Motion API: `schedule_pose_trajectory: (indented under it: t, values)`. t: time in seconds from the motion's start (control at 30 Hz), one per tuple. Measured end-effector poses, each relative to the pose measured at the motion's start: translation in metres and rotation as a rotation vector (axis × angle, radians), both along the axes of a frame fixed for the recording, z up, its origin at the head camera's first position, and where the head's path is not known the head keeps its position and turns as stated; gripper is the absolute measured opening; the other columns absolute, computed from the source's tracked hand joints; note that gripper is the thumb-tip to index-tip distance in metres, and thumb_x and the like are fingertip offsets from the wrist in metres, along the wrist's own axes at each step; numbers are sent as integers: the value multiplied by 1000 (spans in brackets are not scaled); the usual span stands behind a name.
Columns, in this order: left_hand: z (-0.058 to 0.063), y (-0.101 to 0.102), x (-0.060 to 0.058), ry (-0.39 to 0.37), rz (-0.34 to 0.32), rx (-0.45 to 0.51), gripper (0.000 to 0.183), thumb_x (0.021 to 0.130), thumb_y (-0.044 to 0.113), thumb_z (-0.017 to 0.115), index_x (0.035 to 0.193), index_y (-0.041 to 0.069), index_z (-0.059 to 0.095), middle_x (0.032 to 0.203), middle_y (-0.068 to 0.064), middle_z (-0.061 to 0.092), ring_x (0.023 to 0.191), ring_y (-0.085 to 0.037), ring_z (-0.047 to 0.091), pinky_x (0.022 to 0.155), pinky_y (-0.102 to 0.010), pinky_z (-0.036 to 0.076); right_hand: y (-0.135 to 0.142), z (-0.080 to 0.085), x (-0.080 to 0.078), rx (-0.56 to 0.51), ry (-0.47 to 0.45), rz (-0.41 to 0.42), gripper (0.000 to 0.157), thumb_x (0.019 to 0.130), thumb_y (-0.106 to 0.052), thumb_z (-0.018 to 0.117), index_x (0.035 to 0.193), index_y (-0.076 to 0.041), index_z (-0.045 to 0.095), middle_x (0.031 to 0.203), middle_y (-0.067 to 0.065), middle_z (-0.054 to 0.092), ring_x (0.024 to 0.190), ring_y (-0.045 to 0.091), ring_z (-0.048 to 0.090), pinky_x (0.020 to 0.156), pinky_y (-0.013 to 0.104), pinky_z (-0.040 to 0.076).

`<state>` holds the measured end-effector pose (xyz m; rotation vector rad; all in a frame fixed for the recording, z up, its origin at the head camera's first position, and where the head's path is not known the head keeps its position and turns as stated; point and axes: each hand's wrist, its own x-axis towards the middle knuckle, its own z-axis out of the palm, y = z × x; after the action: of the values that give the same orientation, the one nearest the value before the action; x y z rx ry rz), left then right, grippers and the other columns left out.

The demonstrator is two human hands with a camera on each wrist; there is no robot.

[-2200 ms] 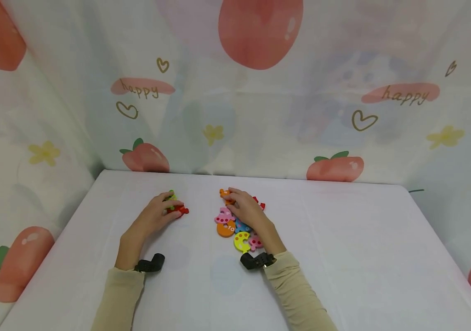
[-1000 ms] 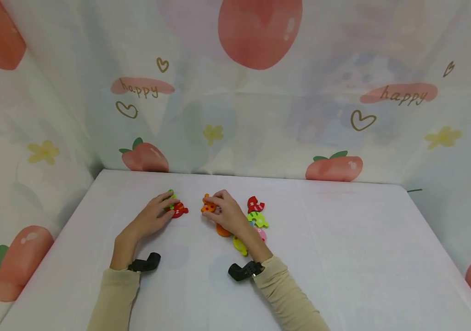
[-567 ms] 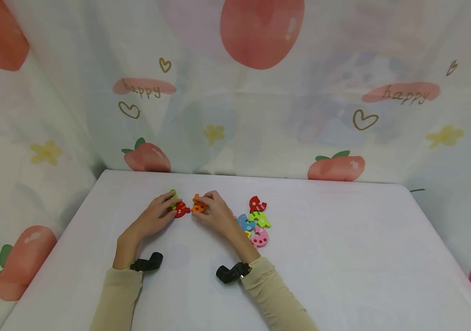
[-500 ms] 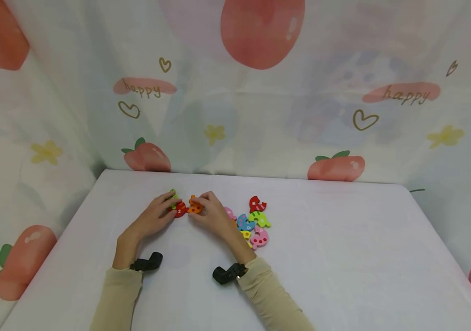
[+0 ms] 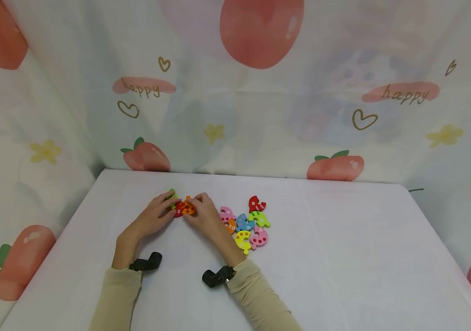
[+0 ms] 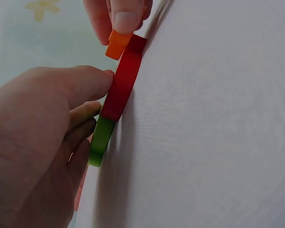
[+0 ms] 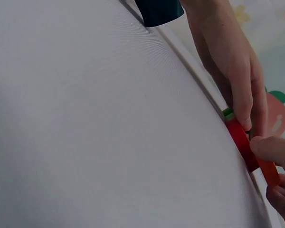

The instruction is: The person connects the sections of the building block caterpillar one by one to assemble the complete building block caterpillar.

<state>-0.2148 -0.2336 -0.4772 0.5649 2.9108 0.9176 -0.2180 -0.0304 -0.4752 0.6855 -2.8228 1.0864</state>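
Note:
My left hand (image 5: 152, 216) rests over two flat puzzle pieces: a green one (image 5: 172, 193) and a red one marked 2 (image 5: 178, 211). In the left wrist view its thumb presses on top of the red piece (image 6: 125, 83), while the other fingers lie by the green piece (image 6: 102, 137). Thumb and fingers of my right hand (image 5: 207, 217) pinch an orange spotted puzzle piece (image 5: 188, 209). That orange piece (image 7: 267, 170) is tilted and overlaps the end of the red piece (image 7: 240, 142) in the right wrist view.
Right of the hands lies a cluster of several numbered pieces, among them a red one (image 5: 255, 203), a blue one (image 5: 243, 223) and a yellow one (image 5: 242, 240). A white cloth covers the table (image 5: 343, 257). Behind it hangs a printed curtain (image 5: 243, 115).
My right hand has picked the orange piece from the cluster and carried it left to the red piece. The cluster is uncovered now. My left hand has stayed nearly still.

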Motion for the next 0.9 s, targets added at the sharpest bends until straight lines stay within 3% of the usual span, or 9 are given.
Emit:
schedule_pose_trajectory:
  t: [0.67, 0.9]
  values:
    - [2, 1, 2, -3, 5, -14, 42, 99, 20, 53, 141, 12, 51, 156, -14, 32, 145, -40, 26, 114, -63, 25, -3, 0, 5, 23, 9, -25, 46, 88, -29, 72, 128, -8, 62, 121, 9, 55, 103, 18, 53, 87, 23, 50]
    - [5, 2, 3, 5, 2, -37, 42, 99, 20, 54, 140, 11, 51, 156, -14, 33, 145, -39, 27, 115, -62, 26, -2, -1, 7, 104, 79, 0, 44, 90, -27, 69, 129, -8, 62, 122, 10, 55, 104, 19, 53, 87, 24, 51]
